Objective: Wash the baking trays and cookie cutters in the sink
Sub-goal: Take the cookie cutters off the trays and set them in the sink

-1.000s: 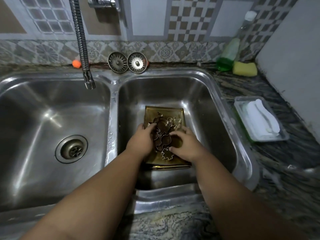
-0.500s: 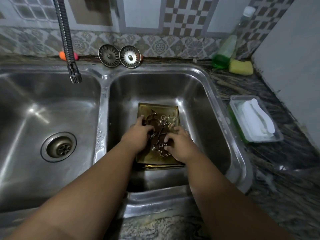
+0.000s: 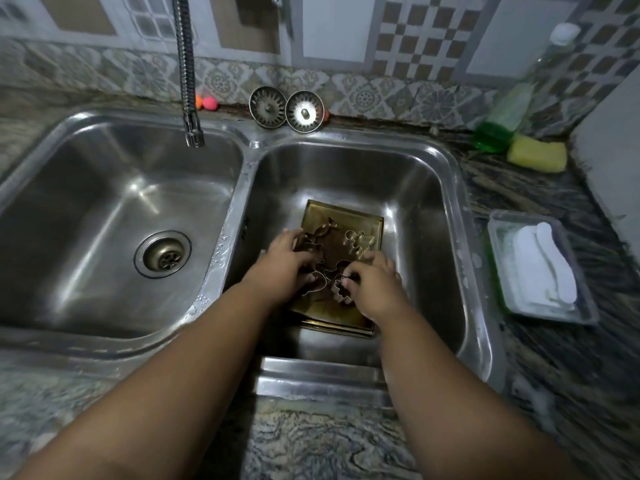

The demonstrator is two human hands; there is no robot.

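My hands are both down in the right basin of the sink. The left hand curls its fingers over the pile of cookie cutters, and the right hand pinches one small flower-shaped cutter. The cutters lie on the stacked baking trays, which rest flat on the basin floor. I judge the washing has hardly begun: the faucet hangs over the left basin with no water running, the trays look still stained, and the sponge and soap bottle stand untouched on the table. Compared with a moment ago, both hands stay on the same pile, but the right fingers have closed more tightly round the small cutter.
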